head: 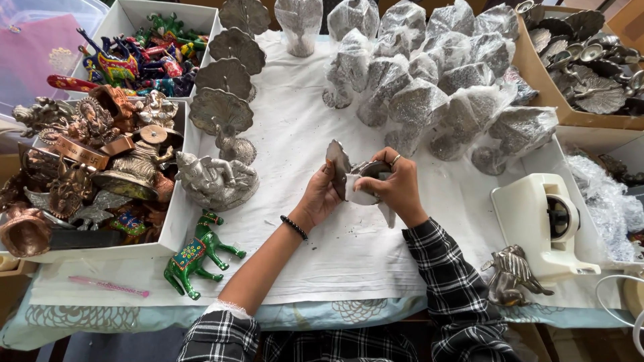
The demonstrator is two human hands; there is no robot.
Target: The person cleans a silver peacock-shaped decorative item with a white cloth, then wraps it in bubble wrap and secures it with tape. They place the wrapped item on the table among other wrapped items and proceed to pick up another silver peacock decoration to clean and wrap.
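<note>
I grip a silver metal figurine (341, 167) in my left hand (320, 196); my right hand (396, 189) presses its plastic wrap (365, 196) closed, tape dispenser (543, 224) near.

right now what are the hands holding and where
Both hold one small silver metal figurine: left hand by its fan-shaped end, right hand wrapped over its body.

Bare cloth (349, 261) before hands; wrapped figurines (429, 87) crowd beyond.
</note>
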